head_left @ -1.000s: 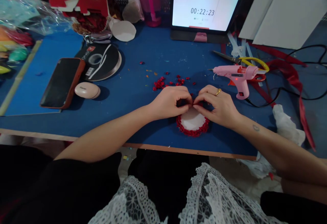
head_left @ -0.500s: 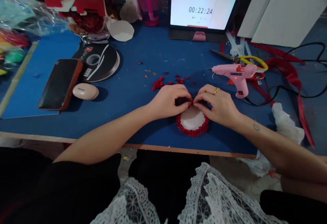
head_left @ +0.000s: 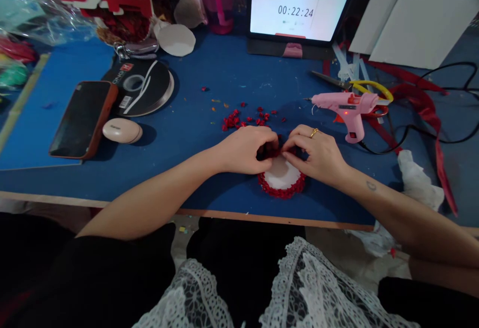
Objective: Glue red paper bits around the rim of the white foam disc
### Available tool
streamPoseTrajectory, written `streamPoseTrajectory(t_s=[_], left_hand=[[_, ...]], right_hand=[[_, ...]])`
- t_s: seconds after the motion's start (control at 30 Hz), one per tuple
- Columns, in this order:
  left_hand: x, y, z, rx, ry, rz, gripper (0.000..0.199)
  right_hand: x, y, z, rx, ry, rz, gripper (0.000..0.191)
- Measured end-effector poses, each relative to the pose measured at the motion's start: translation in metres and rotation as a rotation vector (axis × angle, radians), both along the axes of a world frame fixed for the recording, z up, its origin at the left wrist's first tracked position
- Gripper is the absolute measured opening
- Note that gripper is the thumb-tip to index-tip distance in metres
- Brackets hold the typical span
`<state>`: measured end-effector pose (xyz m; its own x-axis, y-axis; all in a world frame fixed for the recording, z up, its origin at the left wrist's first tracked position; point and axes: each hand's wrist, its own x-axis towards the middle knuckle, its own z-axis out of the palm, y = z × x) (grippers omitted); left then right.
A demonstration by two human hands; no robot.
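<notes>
A round white disc point(head_left: 282, 174) lies flat near the table's front edge, its rim covered in small crinkled red pieces point(head_left: 284, 193). My left hand point(head_left: 249, 149) is curled round the disc's far left rim, the thumb over its edge. At the far rim the thumb and forefinger of my right hand point(head_left: 316, 152), which wears a gold ring, are pinched together. Whatever is between those fingertips is hidden or too small to name. Loose red pieces point(head_left: 234, 118) are scattered just beyond my left hand.
To the right, a pink glue gun point(head_left: 348, 106) with a lit red light lies by scissors point(head_left: 368, 88) and red ribbon point(head_left: 422, 103). A tablet point(head_left: 295, 6) showing a timer stands behind. On the left are a phone point(head_left: 80, 118), a ribbon spool point(head_left: 149, 88) and a beige oval case point(head_left: 122, 130).
My left hand has shifted slightly left, its thumb and forefinger parting from the right hand's fingertips. My right hand stays pinched at the far rim. The disc lies in about the same place.
</notes>
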<state>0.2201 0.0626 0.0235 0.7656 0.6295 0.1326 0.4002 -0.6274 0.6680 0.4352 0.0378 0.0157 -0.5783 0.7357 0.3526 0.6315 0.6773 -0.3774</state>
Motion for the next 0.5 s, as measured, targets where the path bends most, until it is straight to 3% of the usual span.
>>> streamPoseTrajectory(t_s=[0.5], left_hand=[[0.0008,-0.0012,-0.0014,0.017,0.009,0.0,0.016]], right_hand=[[-0.0016,-0.0008,0.0001,0.024,-0.037,0.0,0.008]])
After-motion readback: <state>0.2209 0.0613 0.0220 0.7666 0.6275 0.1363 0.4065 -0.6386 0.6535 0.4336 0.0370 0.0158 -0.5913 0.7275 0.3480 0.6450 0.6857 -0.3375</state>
